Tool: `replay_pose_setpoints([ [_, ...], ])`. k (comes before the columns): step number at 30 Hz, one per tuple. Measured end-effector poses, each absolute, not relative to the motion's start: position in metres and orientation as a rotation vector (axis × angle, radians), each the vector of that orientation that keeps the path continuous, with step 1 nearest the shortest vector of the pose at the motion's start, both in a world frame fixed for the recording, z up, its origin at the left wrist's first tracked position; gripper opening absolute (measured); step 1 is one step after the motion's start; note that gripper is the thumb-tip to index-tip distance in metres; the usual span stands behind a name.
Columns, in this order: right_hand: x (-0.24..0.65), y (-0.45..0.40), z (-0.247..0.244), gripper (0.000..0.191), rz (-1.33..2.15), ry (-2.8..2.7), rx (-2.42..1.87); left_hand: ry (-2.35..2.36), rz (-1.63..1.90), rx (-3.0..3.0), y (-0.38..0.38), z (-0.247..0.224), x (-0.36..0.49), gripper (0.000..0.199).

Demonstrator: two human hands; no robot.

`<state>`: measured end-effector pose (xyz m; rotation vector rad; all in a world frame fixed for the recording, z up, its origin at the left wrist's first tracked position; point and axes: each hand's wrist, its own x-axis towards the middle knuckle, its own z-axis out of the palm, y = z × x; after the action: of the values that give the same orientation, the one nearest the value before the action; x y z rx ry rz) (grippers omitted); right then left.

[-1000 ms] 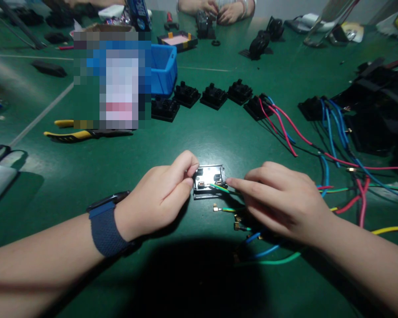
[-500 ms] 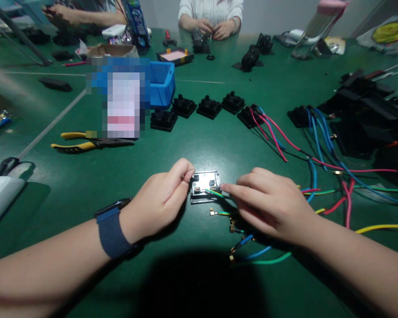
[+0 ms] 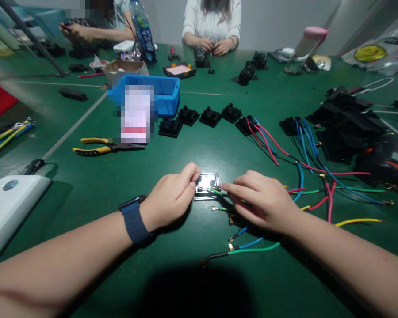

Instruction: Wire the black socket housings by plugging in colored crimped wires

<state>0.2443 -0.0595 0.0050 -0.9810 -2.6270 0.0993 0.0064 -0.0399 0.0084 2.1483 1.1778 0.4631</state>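
Note:
On the green table lies a small black socket module [image 3: 208, 181], its shiny back facing up with metal tabs on it. My left hand [image 3: 172, 198], with a dark watch band at the wrist, is closed and pinches the module's left edge. A green-and-yellow wire [image 3: 214, 191] runs over the module from my right hand [image 3: 265, 201]. The thumb side of that hand is partly hidden, but its fingers are closed on this wire at the module's right edge. Several loose wires with brass terminals [image 3: 231, 246] lie beside and beneath the right hand.
Several black modules [image 3: 209, 116] stand in a row beyond my hands; one has red and blue wires [image 3: 268, 137]. Yellow-handled pliers [image 3: 96, 148], a blue bin [image 3: 168, 95] and a white device [image 3: 16, 207] lie leftward. Black housings [image 3: 341, 123] crowd the right. Co-workers sit across.
The whole view has shifted, so the table's far side shows more. Both hands keep nearly the same hold at the module, with only slight movement.

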Motion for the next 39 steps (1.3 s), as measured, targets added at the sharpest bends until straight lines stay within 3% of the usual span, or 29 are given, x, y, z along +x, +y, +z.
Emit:
replay_pose_setpoints([
  [21,0.2444,-0.0584,0.0039,0.039,0.331,-2.568,-0.987,1.163,0.584,2.144,-0.0401,0.0067,0.0056,0.008],
  [39,0.2438,-0.0586,0.0089,0.036,0.174,-2.647,-0.936,1.133,0.576,2.338,-0.0371,0.0072,0.0104,0.008],
])
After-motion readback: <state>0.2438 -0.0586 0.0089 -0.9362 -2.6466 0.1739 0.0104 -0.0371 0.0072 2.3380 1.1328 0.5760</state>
